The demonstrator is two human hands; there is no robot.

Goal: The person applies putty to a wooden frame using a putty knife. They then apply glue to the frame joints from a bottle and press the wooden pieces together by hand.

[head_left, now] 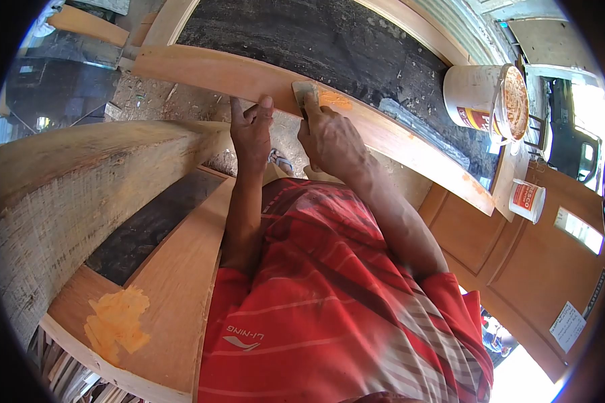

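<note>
At the far right, a large white bucket (474, 97) has its mouth toward the right; orange-brown paste coats what shows of the inside. Nearer, also on the right, is a small white tub (528, 200) with a red label; its contents cannot be made out.

The right hand (336, 142) is closed around a putty knife (305, 90), whose blade lies on the long wooden board (396, 136), just left of a patch of orange filler (335, 100). The left hand (252, 131) is partly open, its fingertips at the board's near edge; whether they press on it cannot be told.

Both forearms reach away from the red shirt (343, 289), the right one slanting toward the left, the left one nearly straight.
</note>
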